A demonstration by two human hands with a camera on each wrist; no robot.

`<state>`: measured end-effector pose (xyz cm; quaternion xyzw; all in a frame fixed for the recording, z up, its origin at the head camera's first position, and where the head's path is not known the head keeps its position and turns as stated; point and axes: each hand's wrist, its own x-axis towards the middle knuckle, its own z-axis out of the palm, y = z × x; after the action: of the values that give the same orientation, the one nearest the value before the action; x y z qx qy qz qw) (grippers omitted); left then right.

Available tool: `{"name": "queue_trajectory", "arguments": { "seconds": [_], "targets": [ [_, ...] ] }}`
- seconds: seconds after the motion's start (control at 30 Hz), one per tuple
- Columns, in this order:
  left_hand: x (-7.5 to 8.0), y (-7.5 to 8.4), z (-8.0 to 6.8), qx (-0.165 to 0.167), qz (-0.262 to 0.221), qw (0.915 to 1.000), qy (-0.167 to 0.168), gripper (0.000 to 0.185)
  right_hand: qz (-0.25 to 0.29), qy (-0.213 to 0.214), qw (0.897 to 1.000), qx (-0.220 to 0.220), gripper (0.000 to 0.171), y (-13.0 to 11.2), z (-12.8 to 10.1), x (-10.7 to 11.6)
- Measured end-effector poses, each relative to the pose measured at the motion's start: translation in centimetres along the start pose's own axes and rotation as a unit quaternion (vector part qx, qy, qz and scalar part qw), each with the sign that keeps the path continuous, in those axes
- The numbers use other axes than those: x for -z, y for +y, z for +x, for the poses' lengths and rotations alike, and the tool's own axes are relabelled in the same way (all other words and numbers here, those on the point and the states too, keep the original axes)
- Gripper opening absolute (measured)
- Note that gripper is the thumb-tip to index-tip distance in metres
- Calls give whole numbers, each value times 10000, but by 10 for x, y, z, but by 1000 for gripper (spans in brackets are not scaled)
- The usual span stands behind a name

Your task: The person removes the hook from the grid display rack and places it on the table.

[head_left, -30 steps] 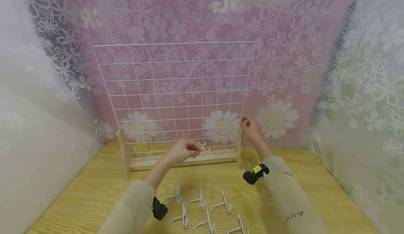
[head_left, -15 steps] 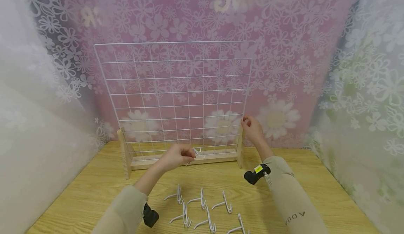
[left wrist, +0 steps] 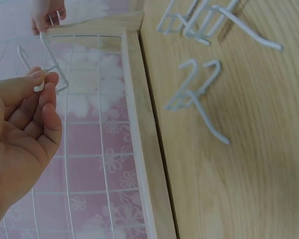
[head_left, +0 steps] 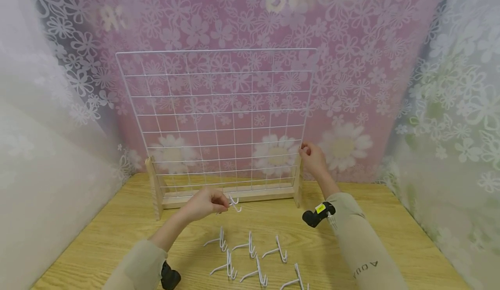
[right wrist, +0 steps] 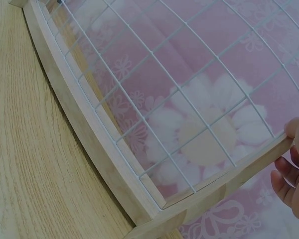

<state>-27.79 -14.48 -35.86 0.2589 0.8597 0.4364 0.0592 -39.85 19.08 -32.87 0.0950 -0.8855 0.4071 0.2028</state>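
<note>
My left hand (head_left: 205, 204) pinches a white wire hook (head_left: 235, 204) between thumb and fingertips, in front of the rack's base and above the table. The left wrist view shows this hook (left wrist: 54, 67) with its double prongs pointing up past my fingertips. A white wire grid rack (head_left: 216, 51) stands upright in a wooden stand (head_left: 298, 181). My right hand (head_left: 314, 159) grips the rack's right edge at the top of the side post. In the right wrist view, its thumb and fingers (right wrist: 289, 194) lie on either side of that wooden post; part of the hand is cut off.
Several loose white hooks (head_left: 251, 244) lie in rough rows on the wood-grain table (head_left: 371, 238), nearer to me than the rack. A flowered pink backdrop (head_left: 351, 86) hangs behind. Pale curtains flank the left (head_left: 58, 151) and right (head_left: 461, 129) sides.
My left hand, with the hook, has drawn down and to the left, away from the grid. The right hand has stayed at the rack's right edge.
</note>
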Motion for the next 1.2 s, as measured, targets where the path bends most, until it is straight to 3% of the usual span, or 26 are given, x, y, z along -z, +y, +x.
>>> {"name": "queue_trajectory", "arguments": {
  "seconds": [0.4, 0.7, 0.87, 1.2],
  "targets": [
    [5, -16, -29, 262, -235, 9990, -260, 6, 38, 3, 10000, 22, 12, -2, 0, 0],
    [6, -35, -46, 196, -393, 9971, -625, 2, 4, 5, 10000, 32, 12, -2, 1, 0],
    [7, -44, -53, 174, -461, 9953, -840, 2, 275, 60, 9994, 193, 11, -1, -1, 1],
    [3, -54, -64, 602, -576, 9929, -850, 3, 87, 5, 10000, -8, 11, -1, 1, -1]
  ]
}}
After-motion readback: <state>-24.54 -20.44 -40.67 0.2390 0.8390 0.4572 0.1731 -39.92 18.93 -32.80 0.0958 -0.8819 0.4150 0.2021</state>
